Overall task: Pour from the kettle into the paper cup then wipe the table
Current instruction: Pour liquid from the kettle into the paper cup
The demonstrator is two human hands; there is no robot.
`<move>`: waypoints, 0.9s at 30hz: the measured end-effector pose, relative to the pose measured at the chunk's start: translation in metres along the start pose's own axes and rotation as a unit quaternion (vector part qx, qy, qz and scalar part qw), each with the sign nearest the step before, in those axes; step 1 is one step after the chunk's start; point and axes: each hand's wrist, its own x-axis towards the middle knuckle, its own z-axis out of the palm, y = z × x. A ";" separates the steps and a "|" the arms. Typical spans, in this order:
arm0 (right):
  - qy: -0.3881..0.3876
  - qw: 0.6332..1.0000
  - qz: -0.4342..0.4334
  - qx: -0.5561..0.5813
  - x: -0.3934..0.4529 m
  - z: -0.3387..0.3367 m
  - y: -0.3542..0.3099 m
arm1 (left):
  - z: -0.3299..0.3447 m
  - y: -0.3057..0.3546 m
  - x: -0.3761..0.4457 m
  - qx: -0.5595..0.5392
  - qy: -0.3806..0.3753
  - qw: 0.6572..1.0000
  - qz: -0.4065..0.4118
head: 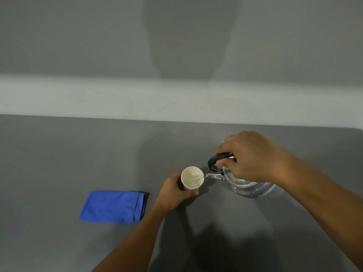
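Right hand (pixel 253 158): fingers closed around black handle of kettle (pixel 249 185), tilted, spout over cup.
Left hand (pixel 174 191): fingers wrapped around paper cup (pixel 192 178), water visible inside.
Cloth (pixel 114 206): folded, blue, laid on surface (pixel 59 154), left of cup.

Two bare forearms, no sleeves visible, left hand (pixel 172 193), right hand (pixel 253 156), no rings or watch

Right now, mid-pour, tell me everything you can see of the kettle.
The kettle is shiny, silver-looking metal with a round body, a slim spout and a black arched handle. It is tipped toward the paper cup, spout tip at the rim, a thin clear stream running in. The right hand grips the handle from above. Whether its base touches the grey table is unclear.
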 end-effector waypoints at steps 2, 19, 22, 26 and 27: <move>0.001 1.000 -0.001 -0.006 0.001 -0.001 -0.001 | 0.000 -0.001 0.001 -0.003 0.001 1.000 0.000; -0.022 1.000 0.009 -0.019 0.004 -0.012 -0.008 | -0.001 -0.002 0.002 0.006 -0.001 1.000 -0.012; -0.023 1.000 0.010 -0.019 0.004 -0.012 -0.009 | -0.001 -0.002 0.002 0.013 -0.006 1.000 -0.010; -0.018 1.000 0.006 -0.022 0.004 -0.013 -0.009 | -0.001 -0.002 0.003 0.016 -0.010 1.000 -0.014; -0.018 1.000 0.006 -0.021 0.004 -0.013 -0.009 | -0.001 -0.002 0.003 0.015 -0.009 1.000 -0.015</move>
